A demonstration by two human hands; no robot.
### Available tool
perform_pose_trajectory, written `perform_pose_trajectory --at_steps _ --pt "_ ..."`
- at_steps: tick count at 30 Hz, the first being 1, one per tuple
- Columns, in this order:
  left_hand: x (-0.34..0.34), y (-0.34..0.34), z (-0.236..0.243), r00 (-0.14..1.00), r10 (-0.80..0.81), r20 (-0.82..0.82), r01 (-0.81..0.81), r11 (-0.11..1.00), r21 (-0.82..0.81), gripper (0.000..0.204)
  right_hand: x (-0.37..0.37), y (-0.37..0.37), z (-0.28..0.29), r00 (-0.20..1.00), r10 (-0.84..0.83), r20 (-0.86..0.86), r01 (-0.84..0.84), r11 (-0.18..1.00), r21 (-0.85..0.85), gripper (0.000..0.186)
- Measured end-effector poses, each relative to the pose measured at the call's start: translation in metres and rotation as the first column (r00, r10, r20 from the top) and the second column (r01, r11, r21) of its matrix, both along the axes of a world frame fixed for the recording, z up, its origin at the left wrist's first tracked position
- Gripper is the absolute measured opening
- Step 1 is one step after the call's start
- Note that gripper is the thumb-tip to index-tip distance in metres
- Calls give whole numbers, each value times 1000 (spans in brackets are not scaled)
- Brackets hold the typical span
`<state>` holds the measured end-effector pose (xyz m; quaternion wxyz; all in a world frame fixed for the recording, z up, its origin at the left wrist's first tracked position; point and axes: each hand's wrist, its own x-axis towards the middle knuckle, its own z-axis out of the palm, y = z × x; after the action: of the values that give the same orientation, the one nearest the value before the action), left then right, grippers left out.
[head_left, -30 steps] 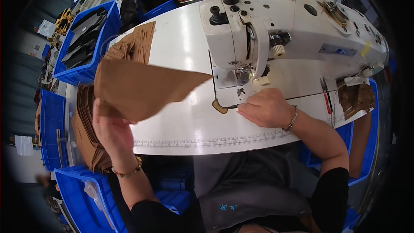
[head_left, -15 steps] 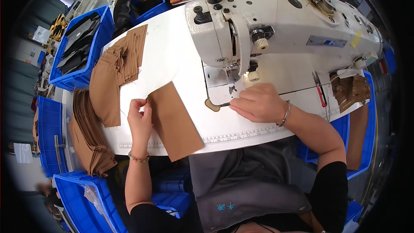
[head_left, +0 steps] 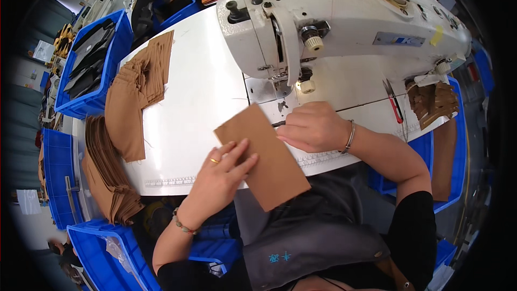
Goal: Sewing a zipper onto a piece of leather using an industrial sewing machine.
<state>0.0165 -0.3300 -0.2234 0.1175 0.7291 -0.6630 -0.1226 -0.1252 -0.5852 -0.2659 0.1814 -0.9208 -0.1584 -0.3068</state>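
A flat brown fabric piece [head_left: 266, 156] lies slanted across the front edge of the white table, its lower corner hanging over my lap. My left hand [head_left: 223, 170] rests on its left part, fingers stretched out over the cloth. My right hand [head_left: 315, 127] is closed, its fingertips pinched at the fabric's right edge, just in front of the needle plate; whatever it holds is hidden. Behind both hands stands a white sewing machine [head_left: 344, 21], its needle area [head_left: 281, 83] above and beyond the fabric's top corner.
Stacked brown fabric pieces [head_left: 126, 110] and another pile [head_left: 107, 170] lie at the left. Red-handled snips [head_left: 396, 108] lie right of my right hand, near bundled brown strips [head_left: 433, 102]. Blue bins [head_left: 97, 99] flank the table. A printed ruler [head_left: 169, 181] follows the front edge.
The fabric piece has moved right, toward my right hand. My left hand has gone from pinching its edge to lying on top. The whole view has shifted slightly.
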Motion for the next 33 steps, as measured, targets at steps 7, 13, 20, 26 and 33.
perform_pose_trajectory --at_steps 7,13,20,26,33 --pt "-14 -53 -18 984 -179 -26 175 980 -97 48 0 -2 -10 999 2 -49 -9 989 -151 14" --pt "17 -77 -30 450 170 -877 -333 943 12 48 -9 -26 3 954 -113 -278 3 930 -367 24" --pt "43 -100 -16 86 326 -941 -268 918 293 43 0 -25 -5 973 -129 -191 80 965 -248 22" --pt "49 -95 -6 222 399 -890 -7 913 408 38 -3 -29 1 972 -135 -191 89 968 -234 26" --pt "19 -94 -27 943 28 -332 -95 978 -185 39 0 -28 0 969 -123 -215 72 970 -234 26"
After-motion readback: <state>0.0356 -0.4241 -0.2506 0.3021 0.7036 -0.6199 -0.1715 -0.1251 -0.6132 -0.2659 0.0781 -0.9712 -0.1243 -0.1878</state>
